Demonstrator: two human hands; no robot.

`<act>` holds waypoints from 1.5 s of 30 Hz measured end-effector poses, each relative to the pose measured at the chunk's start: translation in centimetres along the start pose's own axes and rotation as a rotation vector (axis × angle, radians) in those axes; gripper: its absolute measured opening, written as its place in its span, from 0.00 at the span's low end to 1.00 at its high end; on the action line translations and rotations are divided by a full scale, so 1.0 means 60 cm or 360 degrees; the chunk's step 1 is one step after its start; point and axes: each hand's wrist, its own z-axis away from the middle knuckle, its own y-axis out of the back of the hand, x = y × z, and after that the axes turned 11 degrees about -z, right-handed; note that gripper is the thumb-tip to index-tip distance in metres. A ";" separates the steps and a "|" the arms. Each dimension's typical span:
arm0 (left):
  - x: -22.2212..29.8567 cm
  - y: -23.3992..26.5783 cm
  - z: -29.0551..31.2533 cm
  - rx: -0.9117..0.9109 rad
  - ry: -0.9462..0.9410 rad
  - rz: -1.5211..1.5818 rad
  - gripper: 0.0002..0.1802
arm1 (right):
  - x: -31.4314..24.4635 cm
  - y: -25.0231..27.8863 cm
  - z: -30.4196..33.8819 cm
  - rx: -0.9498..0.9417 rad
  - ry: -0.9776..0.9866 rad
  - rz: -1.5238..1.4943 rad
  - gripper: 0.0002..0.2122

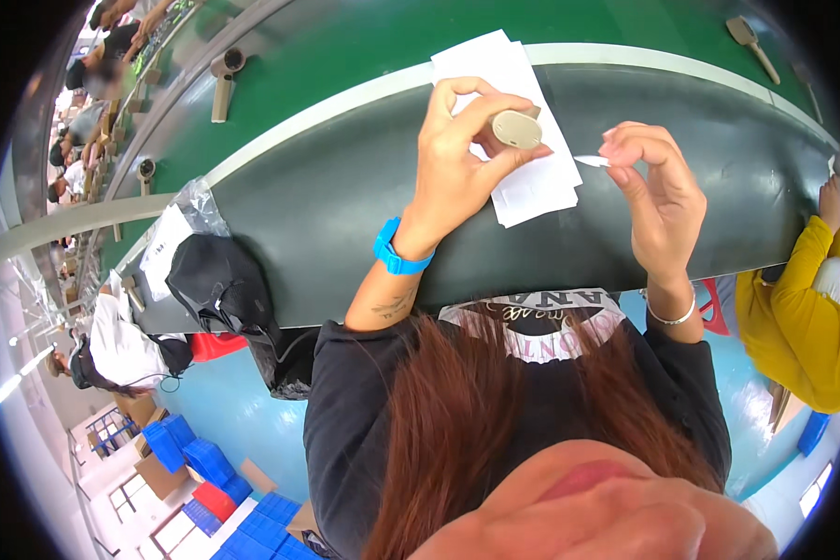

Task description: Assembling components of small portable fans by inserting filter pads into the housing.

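My left hand (457, 154) is closed round a beige device (517, 130), its flat oval end turned up toward me. Only that end and a bit of its side show; the rest is hidden by my fingers and the angle. Right of it, my right hand (658, 187) pinches a small white pointed piece (592, 161) between thumb and forefinger. The white tip points at the device but does not touch it. Beneath my left hand lies a loose stack of white paper sheets (532, 191) on the dark worktop (345, 187).
Beyond the pale rail runs a green belt (364, 47) with a beige hair-dryer-shaped device (224, 82) and a beige paddle-shaped item (752, 49). A black bag (219, 280) and clear plastic bag (201, 210) lie left. A person in yellow sleeves (798, 317) sits right.
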 end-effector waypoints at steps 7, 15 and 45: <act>0.008 0.006 0.011 0.0367 0.0178 0.0422 0.30 | -0.023 -0.002 0.041 0.0165 -0.0076 -0.0129 0.05; 0.019 -0.001 0.019 0.0164 0.0201 0.0208 0.29 | -0.038 -0.017 0.056 0.0177 -0.0172 -0.0226 0.05; 0.049 -0.026 0.059 -0.0041 0.0141 0.0633 0.22 | -0.019 -0.041 0.060 0.0300 -0.0300 -0.0751 0.15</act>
